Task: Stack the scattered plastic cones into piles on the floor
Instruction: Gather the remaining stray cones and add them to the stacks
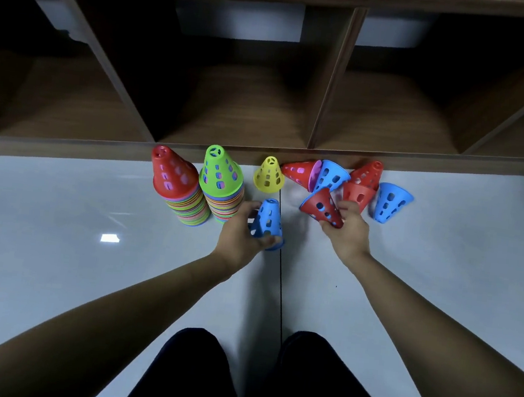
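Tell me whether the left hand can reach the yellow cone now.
Probably yes: the yellow cone stands free just beyond the left hand, but that hand grips a blue cone.

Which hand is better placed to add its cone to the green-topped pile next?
Likely left. The left hand holds a blue cone beside that pile; the right hand, gripping a red cone, is farther off.

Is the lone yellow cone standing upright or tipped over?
Upright: the yellow cone stands on its wide rim on the floor, narrow top pointing up.
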